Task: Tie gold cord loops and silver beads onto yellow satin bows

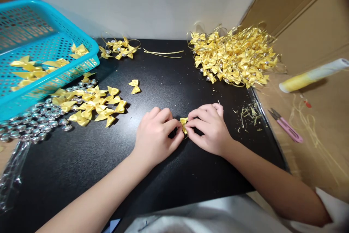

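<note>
From where I stand, both hands meet at one small yellow bow [183, 120], held low over the black worktop [188, 178]. The left hand [159, 133] pinches its left side between thumb and fingertips; the right hand [208, 129] pinches the right side likewise. Fine gold cord curls out just below the bow.

Left of that bow and a little beyond it lie loose bows [87, 113], with silver beads [35, 124] farther left and a blue basket [92, 45] behind them, more bows inside. A lone bow [134, 83] sits nearer, beyond the left hand. Straight past the held bow are some gold cords [163, 52]; beyond it to the right rises a big heap of corded bows [231, 56]. Well to its right are cord scraps [251, 113], then pink snips [289, 129].
</note>
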{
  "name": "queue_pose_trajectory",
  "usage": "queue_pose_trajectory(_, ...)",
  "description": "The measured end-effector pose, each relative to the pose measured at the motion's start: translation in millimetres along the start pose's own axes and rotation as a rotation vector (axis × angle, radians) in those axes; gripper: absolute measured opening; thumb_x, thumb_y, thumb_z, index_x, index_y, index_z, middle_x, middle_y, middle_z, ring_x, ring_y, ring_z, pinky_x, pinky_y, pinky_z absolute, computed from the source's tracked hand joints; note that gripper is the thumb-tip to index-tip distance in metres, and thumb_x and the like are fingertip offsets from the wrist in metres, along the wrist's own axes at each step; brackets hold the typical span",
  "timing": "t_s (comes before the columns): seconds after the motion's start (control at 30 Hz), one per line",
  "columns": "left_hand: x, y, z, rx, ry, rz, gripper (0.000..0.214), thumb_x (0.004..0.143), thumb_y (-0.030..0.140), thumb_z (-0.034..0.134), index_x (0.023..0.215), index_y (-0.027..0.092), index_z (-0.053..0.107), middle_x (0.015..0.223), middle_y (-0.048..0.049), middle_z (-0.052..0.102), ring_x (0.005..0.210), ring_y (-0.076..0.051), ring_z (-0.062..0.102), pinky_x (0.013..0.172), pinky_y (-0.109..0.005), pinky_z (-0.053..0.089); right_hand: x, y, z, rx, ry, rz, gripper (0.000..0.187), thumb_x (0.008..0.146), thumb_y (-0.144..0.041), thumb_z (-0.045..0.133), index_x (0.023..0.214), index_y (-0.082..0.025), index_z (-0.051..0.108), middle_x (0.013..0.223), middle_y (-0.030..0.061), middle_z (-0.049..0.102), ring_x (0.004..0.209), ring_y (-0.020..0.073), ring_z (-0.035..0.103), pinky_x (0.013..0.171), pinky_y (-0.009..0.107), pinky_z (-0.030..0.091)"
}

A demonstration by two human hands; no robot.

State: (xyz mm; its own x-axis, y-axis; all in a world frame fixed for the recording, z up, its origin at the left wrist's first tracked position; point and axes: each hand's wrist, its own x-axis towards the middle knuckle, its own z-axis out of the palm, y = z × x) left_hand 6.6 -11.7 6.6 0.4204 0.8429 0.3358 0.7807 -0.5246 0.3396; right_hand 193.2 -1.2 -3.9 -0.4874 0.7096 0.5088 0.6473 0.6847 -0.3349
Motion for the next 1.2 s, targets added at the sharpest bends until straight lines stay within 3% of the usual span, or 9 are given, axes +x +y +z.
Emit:
queue_pose_trajectory(0.2,2.4,-0.3,2.4,0.153,0.025,0.099,0.024,0.087,0.024,0.058,0.068,0.02,0.072,0.067,-0.0051,0.059,0.064,-0.019,0.04,0.057,-0.032,0.031,-2.2,1.5,2.2,-0.007,-0.002,0.006,0.017,0.087,-0.017,0.061,0.071,-0.021,0.063,0.084,-0.0012,0.072,0.085,0.0174,0.058,0.085,0.04,0.029)
queue_pose_trajectory(0.43,1.9,-2.1,4.3,0.129,0.054,0.127,0.021,0.087,0.023,0.06,0.071,0.018,0.074,0.065,-0.0043,0.057,0.063,-0.018,0.04,0.057,-0.031,0.032,-1.3,1.6,2.7,-0.006,0.033,0.003,0.016,0.086,-0.016,0.062,0.071,-0.021,0.063,0.083,-0.002,0.072,0.084,0.017,0.057,0.085,0.039,0.029)
queue_pose_trajectory(1.2,1.4,-3.5,5.8,-0.355,-0.011,-0.116,0.014,0.083,0.022,0.065,0.074,0.016,0.073,0.064,-0.0016,0.055,0.066,-0.017,0.05,0.064,-0.03,0.038,-1.3,0.6,2.5,0.035,-0.001,0.073,0.018,0.09,-0.021,0.061,0.072,-0.021,0.063,0.084,-0.0003,0.07,0.085,0.018,0.057,0.084,0.039,0.03)
